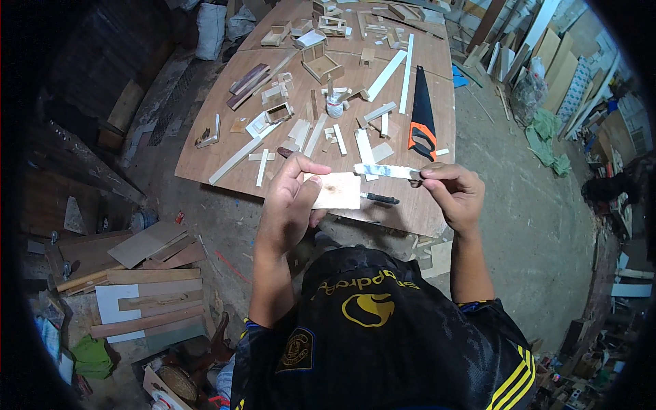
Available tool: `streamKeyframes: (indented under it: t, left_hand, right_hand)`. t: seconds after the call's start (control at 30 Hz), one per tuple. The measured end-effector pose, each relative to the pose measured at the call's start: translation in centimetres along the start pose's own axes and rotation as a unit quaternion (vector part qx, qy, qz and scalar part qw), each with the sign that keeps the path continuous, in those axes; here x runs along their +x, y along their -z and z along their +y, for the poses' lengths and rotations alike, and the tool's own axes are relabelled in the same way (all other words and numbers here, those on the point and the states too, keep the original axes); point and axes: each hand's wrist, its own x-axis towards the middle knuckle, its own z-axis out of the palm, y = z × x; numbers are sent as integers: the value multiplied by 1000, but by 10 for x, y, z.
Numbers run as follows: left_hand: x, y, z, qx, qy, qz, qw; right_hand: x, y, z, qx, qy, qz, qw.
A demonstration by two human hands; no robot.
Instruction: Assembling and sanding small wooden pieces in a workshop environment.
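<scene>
My left hand [290,198] pinches a small, pale rectangular piece of wood [342,191] by its left side, thumb on its face. A brownish spot marks that face. Between the thumb and fingers of my right hand [456,191] is a thin flat stick [383,170], whitish with bluish smears, held level. Its far end lies just above the wood's upper right corner; I cannot tell whether they touch. Beyond the wood, a black-handled tool [380,199] lies on the table, partly hidden. A small white container [334,106] with a stick standing in it is farther back.
The wooden table [430,212] carries several wood strips and small wooden boxes [321,63]. A handsaw [423,113] with an orange handle lies at its right side. Boards [154,294] are piled on the floor at left; planks [557,61] lean at far right.
</scene>
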Motion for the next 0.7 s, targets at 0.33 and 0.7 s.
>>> streamKeyframes:
  t: [0.33, 0.7]
  left_hand:
    - [2, -10, -5, 32, -23, 5, 999]
    - [6, -21, -8, 92, -40, 52, 994]
  right_hand:
    - [-4, -2, 9, 108, -75, -30, 991]
    - [4, 4, 14, 108, -123, 34, 986]
